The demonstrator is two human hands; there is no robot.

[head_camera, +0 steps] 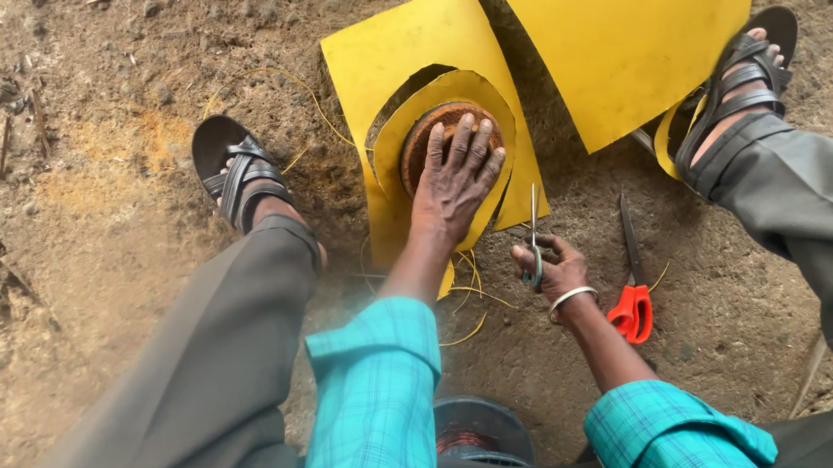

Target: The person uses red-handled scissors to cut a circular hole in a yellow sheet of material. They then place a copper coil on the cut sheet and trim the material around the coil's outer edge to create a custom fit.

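The left arm reaches straight out toward 12 o'clock, its sleeve pushed up to mid-forearm. The left hand lies palm down, fingers spread and pointing to 12 o'clock, pressing flat. The right arm stays bent and closer in, forearm angled toward 11 o'clock, a bangle at the wrist. The right hand sits at 4 o'clock from the left hand, low by the ground, fingers curled in a loose grip, thumb toward 10 o'clock.

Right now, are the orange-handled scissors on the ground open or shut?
Shut. The orange-handled scissors lie flat on the dirt beside the right hand, and their dark blades run together as one narrow strip with no gap showing.
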